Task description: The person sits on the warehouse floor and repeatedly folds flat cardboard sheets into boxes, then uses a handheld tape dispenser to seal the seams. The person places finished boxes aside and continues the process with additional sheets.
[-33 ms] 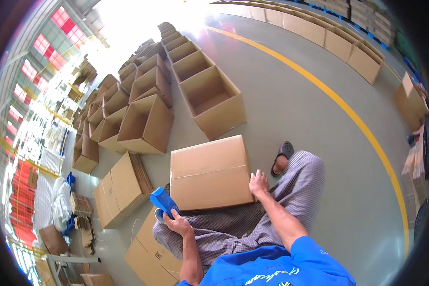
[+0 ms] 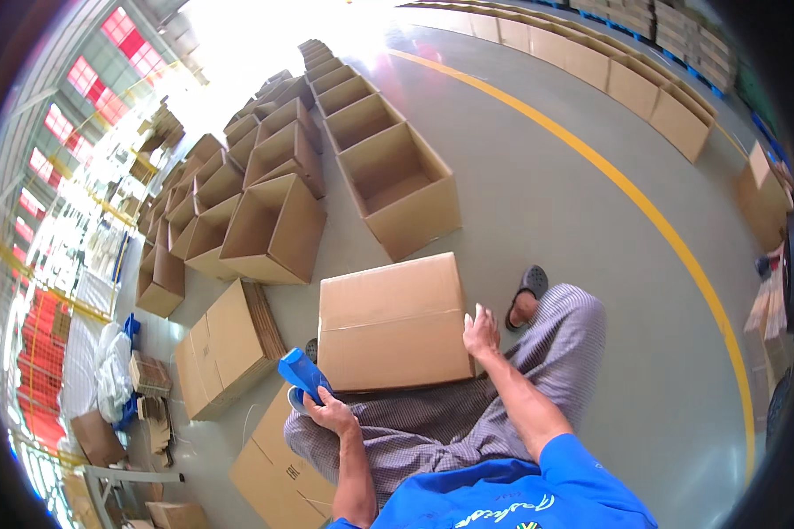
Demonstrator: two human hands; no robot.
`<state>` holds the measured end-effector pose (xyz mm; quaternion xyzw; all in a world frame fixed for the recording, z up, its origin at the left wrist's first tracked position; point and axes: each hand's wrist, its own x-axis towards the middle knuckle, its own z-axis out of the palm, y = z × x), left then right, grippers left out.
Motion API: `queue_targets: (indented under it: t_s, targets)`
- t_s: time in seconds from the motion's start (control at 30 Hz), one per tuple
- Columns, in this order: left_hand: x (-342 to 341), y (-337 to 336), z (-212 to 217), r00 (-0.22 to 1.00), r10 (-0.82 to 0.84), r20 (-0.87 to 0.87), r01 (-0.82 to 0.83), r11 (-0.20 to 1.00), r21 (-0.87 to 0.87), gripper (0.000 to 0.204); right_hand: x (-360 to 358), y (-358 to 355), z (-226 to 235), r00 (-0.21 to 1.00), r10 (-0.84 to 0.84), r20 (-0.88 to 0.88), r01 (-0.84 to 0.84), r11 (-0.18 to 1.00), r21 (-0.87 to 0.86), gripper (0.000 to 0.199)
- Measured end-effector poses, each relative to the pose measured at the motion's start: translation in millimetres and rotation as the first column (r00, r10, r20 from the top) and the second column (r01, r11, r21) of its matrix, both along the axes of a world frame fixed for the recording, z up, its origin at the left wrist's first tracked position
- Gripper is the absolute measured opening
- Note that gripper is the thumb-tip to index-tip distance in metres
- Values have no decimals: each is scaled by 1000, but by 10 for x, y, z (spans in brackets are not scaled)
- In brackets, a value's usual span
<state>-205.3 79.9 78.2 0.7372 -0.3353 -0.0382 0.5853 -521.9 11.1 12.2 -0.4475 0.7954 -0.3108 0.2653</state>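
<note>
A closed cardboard carton (image 2: 393,322) lies in front of my lap, between my legs, with a tape seam running across its top. My left hand (image 2: 331,413) is wrapped around a blue tape dispenser (image 2: 303,374), held upright by the carton's near left corner. Part of a roll shows at the dispenser's lower end. At the carton's right side is my right hand (image 2: 482,333), its fingers slightly bent and apart. It rests at the carton's edge and holds nothing.
Open cartons (image 2: 397,181) stand in rows ahead and to the left. A stack of flat cartons (image 2: 225,353) is at my left, with another flat carton (image 2: 282,467) nearer. A yellow floor line (image 2: 626,189) curves along the right, and more boxes (image 2: 679,119) line the far right.
The whole view has shifted very slightly, moving the carton and rows a little to the right in the picture. Both hands keep about the same places.
</note>
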Motion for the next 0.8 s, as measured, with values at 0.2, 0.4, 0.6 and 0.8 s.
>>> queue_targets:
  t_s: [0.2,0.4,0.6,0.8]
  targets:
    - [91,48,-491,938,65,341,-111,987,118,39,-101,-1277,117,823,353,-444,-426,902,-72,72]
    - [-277,397,-814,990,55,133,-80,978,192,40,-314,-1627,176,768,576,-280,-555,817,159,75]
    - [-97,-485,-861,950,-80,303,42,991,128,35,-550,-922,279,858,315,-405,-263,948,181,57]
    - [-23,-1407,-905,978,-210,14,208,975,79,32,-601,180,489,930,356,-92,-262,817,514,76]
